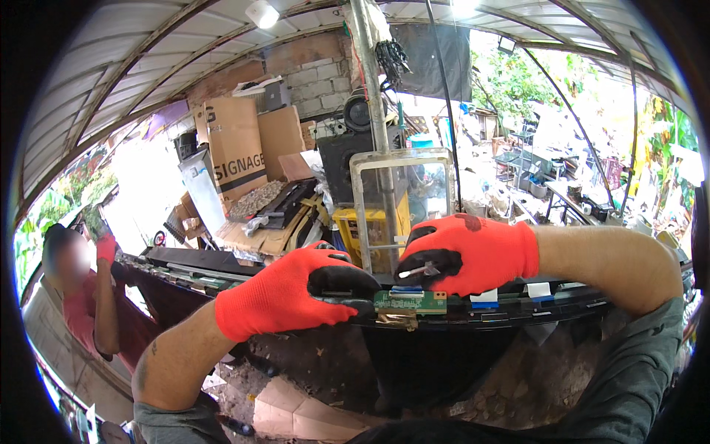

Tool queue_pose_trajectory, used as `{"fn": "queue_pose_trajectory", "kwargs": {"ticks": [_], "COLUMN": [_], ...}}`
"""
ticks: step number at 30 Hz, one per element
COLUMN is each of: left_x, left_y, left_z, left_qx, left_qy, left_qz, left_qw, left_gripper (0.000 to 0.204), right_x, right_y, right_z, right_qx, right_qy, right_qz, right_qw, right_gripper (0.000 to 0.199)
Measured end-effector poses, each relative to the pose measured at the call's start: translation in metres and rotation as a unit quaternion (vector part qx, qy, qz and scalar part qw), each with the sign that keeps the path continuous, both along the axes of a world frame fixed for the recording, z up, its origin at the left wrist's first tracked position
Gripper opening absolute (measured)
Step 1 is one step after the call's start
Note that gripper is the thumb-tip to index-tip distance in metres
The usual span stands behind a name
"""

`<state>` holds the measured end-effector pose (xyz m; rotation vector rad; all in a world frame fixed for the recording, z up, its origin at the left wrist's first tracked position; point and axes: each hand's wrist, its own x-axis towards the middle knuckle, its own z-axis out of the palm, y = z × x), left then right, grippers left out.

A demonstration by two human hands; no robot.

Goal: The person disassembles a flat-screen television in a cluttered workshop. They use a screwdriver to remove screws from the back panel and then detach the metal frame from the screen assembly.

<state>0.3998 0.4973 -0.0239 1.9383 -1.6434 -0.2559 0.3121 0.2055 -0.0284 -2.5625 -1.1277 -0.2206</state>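
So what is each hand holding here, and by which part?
Left hand grips the green circuit board by its left end; right hand pinches a flat ribbon cable above it.

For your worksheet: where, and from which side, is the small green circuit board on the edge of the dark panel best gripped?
Probably by the two short ends of the green circuit board, coming from above. It is a narrow strip lying lengthwise along the top edge of the dark panel, with a flat cable at its top. The left hand already pinches its left end; the right hand holds the cable.

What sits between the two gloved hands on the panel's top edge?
In the head view, a small green circuit board lies between the left hand and right hand, on the dark panel edge.
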Motion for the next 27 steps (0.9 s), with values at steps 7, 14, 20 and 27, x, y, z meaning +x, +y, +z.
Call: {"fn": "queue_pose_trajectory", "kwargs": {"ticks": [7, 14, 20, 27], "left_x": [-0.003, -0.002, 0.004, 0.034], "left_y": [0.006, 0.002, 0.042, 0.147], "left_z": [-0.002, 0.045, 0.067, 0.023], "left_qx": [-0.011, 0.178, 0.070, 0.032], "left_qy": [-0.152, -0.040, -0.050, -0.228], "left_qz": [-0.005, 0.051, 0.096, 0.146], "left_qw": [0.988, 0.982, 0.992, 0.962], "left_gripper": [0.035, 0.029, 0.031, 0.047], "right_x": [-0.015, -0.027, -0.029, -0.044], "right_y": [0.019, 0.013, 0.028, 0.037], "right_z": [0.007, -0.006, 0.000, 0.014], "right_qx": [0.141, 0.046, 0.108, -0.077], "right_qy": [0.220, -0.060, 0.072, -0.059], "right_qz": [-0.176, -0.114, -0.136, -0.183], "right_qw": [0.949, 0.991, 0.982, 0.978], "right_gripper": [0.028, 0.034, 0.043, 0.048]}}
